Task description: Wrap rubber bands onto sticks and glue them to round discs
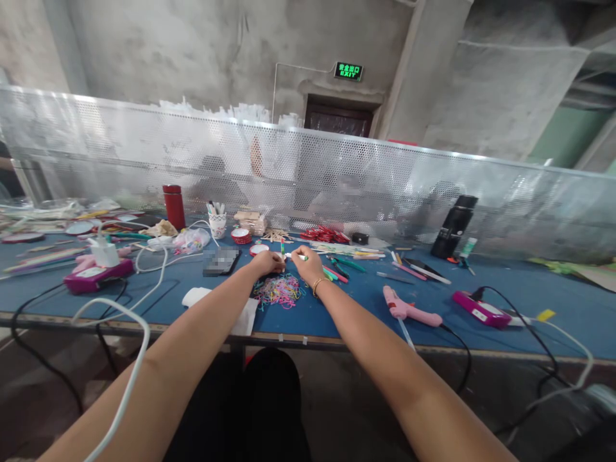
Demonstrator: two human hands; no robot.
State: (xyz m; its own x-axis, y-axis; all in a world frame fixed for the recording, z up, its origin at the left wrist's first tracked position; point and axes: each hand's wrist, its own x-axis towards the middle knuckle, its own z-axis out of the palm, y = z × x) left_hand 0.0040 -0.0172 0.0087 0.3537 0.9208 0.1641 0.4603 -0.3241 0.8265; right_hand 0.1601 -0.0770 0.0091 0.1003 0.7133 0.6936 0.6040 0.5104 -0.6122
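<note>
My left hand is closed, its fingers pinched round the lower end of a small upright stick with coloured bands. Just to the right, my right hand grips a white marker pen with a green end, its other end close to the stick. Whether pen and stick touch is too small to tell. Below both hands lies a tangled pile of colourful strings on the blue table. Several markers and green-handled pliers lie right of my right hand.
A phone and white tissue lie to the left. A pink glue gun and a purple power strip are at the right. A red bottle and black bottle stand near the perforated metal screen.
</note>
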